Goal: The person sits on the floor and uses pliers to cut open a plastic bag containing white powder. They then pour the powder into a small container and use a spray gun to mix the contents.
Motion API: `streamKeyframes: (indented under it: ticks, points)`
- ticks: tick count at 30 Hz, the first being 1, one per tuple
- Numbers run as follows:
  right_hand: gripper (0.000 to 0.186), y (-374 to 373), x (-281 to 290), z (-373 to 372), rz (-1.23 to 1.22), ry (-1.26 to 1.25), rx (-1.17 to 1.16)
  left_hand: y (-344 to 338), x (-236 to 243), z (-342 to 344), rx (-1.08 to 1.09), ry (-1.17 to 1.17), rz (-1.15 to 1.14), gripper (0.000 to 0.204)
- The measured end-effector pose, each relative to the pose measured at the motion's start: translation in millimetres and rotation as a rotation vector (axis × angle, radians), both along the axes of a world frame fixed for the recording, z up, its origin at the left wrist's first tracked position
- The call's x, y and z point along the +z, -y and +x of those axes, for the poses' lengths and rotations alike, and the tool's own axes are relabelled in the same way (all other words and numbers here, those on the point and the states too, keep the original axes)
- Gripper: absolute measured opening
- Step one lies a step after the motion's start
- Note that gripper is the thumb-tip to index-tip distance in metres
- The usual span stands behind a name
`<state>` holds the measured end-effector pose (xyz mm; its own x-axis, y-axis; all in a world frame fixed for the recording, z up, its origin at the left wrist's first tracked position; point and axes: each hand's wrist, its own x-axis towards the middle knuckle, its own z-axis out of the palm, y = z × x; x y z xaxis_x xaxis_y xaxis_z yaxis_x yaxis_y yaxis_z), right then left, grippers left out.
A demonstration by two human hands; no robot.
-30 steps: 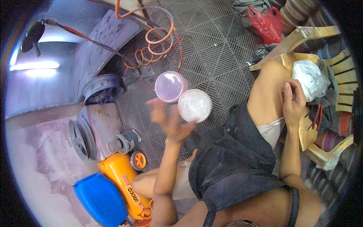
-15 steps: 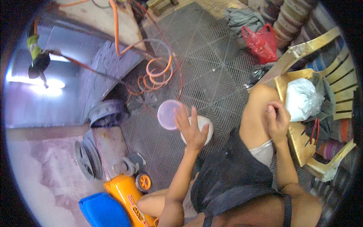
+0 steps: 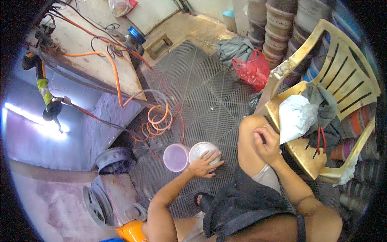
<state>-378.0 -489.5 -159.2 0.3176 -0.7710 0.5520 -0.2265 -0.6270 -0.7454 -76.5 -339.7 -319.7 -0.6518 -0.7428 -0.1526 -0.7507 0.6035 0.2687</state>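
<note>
My left hand (image 3: 205, 163) lies with fingers spread over the near side of a white round tub (image 3: 199, 149) on the floor mat. Beside that tub, on its left, stands a pale purple round tub (image 3: 175, 158). My right hand (image 3: 267, 141) rests on my right knee, fingers loosely curled, with nothing visible in it. Nearest to it is a white plastic bag (image 3: 296, 114) on the seat of a worn yellowish plastic chair (image 3: 352, 74). A dark grey cloth (image 3: 322, 103) and a red-handled tool (image 3: 321, 139) lie there too.
Dark ribbed matting (image 3: 205, 92) covers the floor. Ahead lie a coiled orange hose (image 3: 157, 121), a red plastic bag (image 3: 254, 71) and stacked tubs (image 3: 276, 36). At left are a grey wheel (image 3: 94, 205), an orange machine (image 3: 132, 232) and a hanging power tool (image 3: 51, 109).
My left hand was raised over the tubs, overlapping both; it now lies on the white tub. My right hand stays curled at my knee. The view has shifted, showing more of the far floor.
</note>
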Motion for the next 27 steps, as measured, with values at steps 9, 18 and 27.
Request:
streamKeyframes:
  ticks: [9,18,27]
  points:
    - [0.004,-0.5,0.5,-14.1,-0.039,0.069,-0.064,36.1,7.8,26.4,0.114,0.119,-0.138,0.078]
    - [0.006,3.2,15.9,-2.6,-0.126,0.055,0.021,210.2,-51.9,-53.8,0.497,-0.015,-0.400,0.064]
    - [0.005,10.7,2.0,-6.4,-0.020,0.050,-0.028,168.8,-50.3,-66.3,1.520,-1.073,-0.380,0.086]
